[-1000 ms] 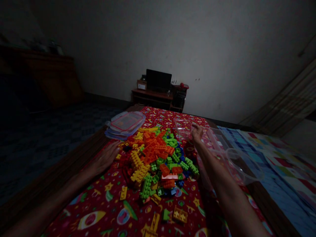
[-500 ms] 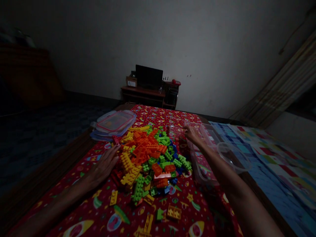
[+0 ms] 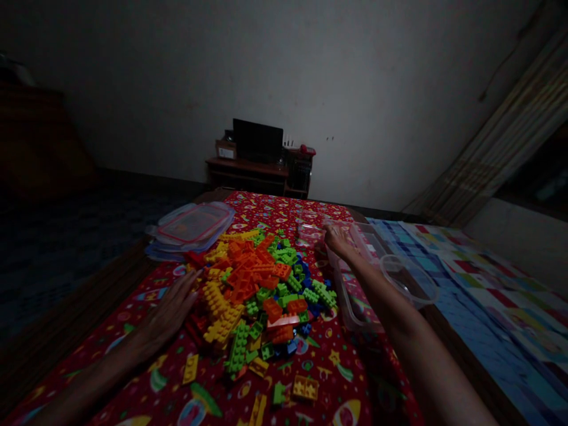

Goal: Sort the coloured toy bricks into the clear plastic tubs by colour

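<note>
A pile of toy building bricks (image 3: 248,284) in orange, yellow, green, blue and red lies on a red patterned cloth (image 3: 337,378). My left hand (image 3: 171,310) rests flat at the pile's left edge, fingers stretched out beside the yellow and red bricks. On the other side, my right hand (image 3: 336,239) is closed, its fingers curled at the left rim of a clear plastic container (image 3: 359,322). My forearm covers part of that container. Just left of the right hand stands a smaller clear container (image 3: 309,235). A few loose bricks, including a yellow one (image 3: 190,370), lie nearer to me.
Stacked clear lids (image 3: 190,228) with coloured rims lie at the left table edge. A round-ended clear container (image 3: 410,278) sits at the right edge. Beyond is a bed with a blue checked cover (image 3: 465,319). A desk with a monitor (image 3: 258,140) stands by the far wall.
The whole view has shifted, so table and pile appear a little further left. My left hand has slid slightly back toward me along the pile's edge; my right hand stays at the container.
</note>
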### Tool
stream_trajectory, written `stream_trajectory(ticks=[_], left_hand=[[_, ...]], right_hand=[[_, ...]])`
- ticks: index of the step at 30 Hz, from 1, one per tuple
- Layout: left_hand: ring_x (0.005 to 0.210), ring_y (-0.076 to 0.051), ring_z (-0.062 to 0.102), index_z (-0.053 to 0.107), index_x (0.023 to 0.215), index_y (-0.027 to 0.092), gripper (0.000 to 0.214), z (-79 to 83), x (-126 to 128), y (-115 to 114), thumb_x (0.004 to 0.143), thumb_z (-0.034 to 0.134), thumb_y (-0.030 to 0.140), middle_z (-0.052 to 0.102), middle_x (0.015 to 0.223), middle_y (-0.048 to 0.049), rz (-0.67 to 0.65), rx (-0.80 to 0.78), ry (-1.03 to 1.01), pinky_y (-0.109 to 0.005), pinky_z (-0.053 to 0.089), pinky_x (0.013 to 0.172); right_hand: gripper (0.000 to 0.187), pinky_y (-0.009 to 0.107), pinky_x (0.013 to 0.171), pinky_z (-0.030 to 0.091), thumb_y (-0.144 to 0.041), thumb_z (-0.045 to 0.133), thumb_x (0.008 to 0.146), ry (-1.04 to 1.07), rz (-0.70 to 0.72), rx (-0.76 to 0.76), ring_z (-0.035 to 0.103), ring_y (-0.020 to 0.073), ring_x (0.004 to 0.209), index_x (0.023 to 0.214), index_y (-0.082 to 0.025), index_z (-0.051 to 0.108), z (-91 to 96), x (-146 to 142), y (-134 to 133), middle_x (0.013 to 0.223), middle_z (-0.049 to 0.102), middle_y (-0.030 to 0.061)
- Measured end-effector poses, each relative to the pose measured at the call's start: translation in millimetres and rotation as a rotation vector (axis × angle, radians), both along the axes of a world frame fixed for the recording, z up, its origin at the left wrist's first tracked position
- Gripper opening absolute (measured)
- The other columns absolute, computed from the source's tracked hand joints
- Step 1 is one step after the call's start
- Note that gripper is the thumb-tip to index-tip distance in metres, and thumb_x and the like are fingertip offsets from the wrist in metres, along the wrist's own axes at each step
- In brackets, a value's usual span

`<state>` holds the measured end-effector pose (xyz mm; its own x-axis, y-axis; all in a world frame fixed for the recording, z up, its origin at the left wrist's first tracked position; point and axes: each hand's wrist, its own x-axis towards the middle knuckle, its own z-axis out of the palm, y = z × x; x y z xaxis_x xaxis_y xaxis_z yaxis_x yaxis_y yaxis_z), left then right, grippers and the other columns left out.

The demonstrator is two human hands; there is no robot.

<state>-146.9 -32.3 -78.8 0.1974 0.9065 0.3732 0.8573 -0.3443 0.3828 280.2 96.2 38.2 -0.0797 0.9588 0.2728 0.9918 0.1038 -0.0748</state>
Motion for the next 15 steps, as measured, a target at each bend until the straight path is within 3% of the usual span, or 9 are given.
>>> stream_trajectory(ticks=[5, 8, 12, 15], left_hand=[[0.143, -0.026, 0.024, 0.009, 0.151, 0.036, 0.057, 8.4, 3, 0, 0.097, 0.025, 0.044, 0.022, 0.158, -0.0005, 0.027, -0.054, -0.067, -0.046, 0.028, 0.114], [0.143, -0.032, 0.021, 0.013, 0.151, 0.032, 0.066, 14.3, 5, 0, 0.092, 0.031, 0.057, 0.021, 0.158, -0.0055, -0.017, -0.059, -0.091, -0.053, 0.027, 0.112], [0.142, -0.040, 0.018, 0.017, 0.151, 0.027, 0.102, 16.7, 7, -2, 0.070, 0.046, 0.081, 0.018, 0.158, -0.0140, -0.058, -0.104, -0.170, -0.056, 0.029, 0.109], [0.142, -0.042, 0.015, 0.020, 0.150, 0.023, 0.112, 17.6, 12, -2, 0.062, 0.051, 0.085, 0.019, 0.157, -0.0178, 0.019, -0.104, -0.280, -0.058, 0.029, 0.108]], right_hand=[[0.047, 0.049, 0.095, 0.042, -0.007, 0.031, 0.087, 0.004, 0.055, 0.040, 0.060, 0.0245, 0.102, 0.126, -0.013, 0.057, 5.8, -5, -17, 0.108, 0.066, 0.0138], [0.041, 0.047, 0.093, 0.043, -0.020, 0.033, 0.094, 0.052, 0.175, 0.047, 0.061, 0.0246, 0.098, 0.128, -0.015, 0.055, 8.0, -25, -33, 0.105, 0.067, 0.0135], [0.054, 0.038, 0.097, 0.042, -0.049, 0.036, 0.096, 0.286, 0.431, -0.185, 0.060, 0.0248, 0.111, 0.137, -0.015, 0.048, 1.3, -62, -45, 0.121, 0.064, 0.0155], [0.069, 0.040, 0.105, 0.036, -0.061, 0.033, 0.093, 0.398, 0.393, -0.376, 0.048, 0.0266, 0.128, 0.144, -0.014, 0.038, -9.1, -85, -48, 0.141, 0.049, 0.0166]])
